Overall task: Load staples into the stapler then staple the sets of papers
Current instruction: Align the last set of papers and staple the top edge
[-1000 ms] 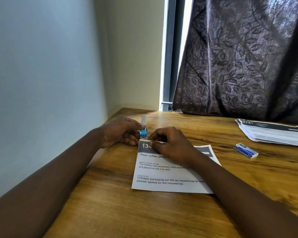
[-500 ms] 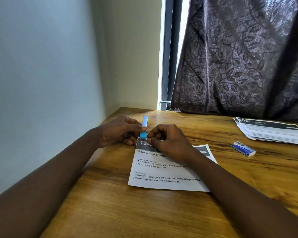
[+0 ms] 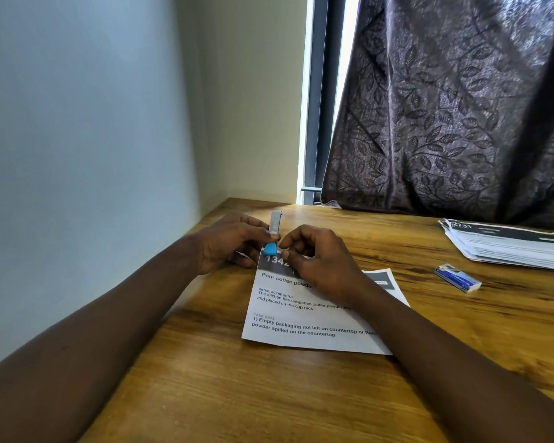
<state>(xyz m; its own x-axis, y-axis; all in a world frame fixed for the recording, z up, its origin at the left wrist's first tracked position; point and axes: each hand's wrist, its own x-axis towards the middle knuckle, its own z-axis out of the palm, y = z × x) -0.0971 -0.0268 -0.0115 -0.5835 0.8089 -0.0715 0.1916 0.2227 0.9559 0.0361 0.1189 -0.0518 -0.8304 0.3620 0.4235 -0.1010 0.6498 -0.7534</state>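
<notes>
A small blue stapler (image 3: 272,248) with its metal top (image 3: 275,221) raised upright sits at the top left corner of a printed paper set (image 3: 304,318) on the wooden table. My left hand (image 3: 234,243) grips the stapler from the left. My right hand (image 3: 317,262) rests on the paper's dark header, with thumb and forefinger pinched close to the stapler; whether they hold anything is hidden. A small blue and white staple box (image 3: 457,277) lies to the right. A stack of further paper sets (image 3: 506,247) sits at the far right.
The wooden table (image 3: 237,394) runs into a room corner, with a pale wall close on the left. A dark leaf-patterned curtain (image 3: 445,107) hangs behind the table, beside a window frame (image 3: 317,100).
The camera view shifted slightly. My right fingers moved up off the paper header toward the stapler. My left hand keeps its grip on the stapler.
</notes>
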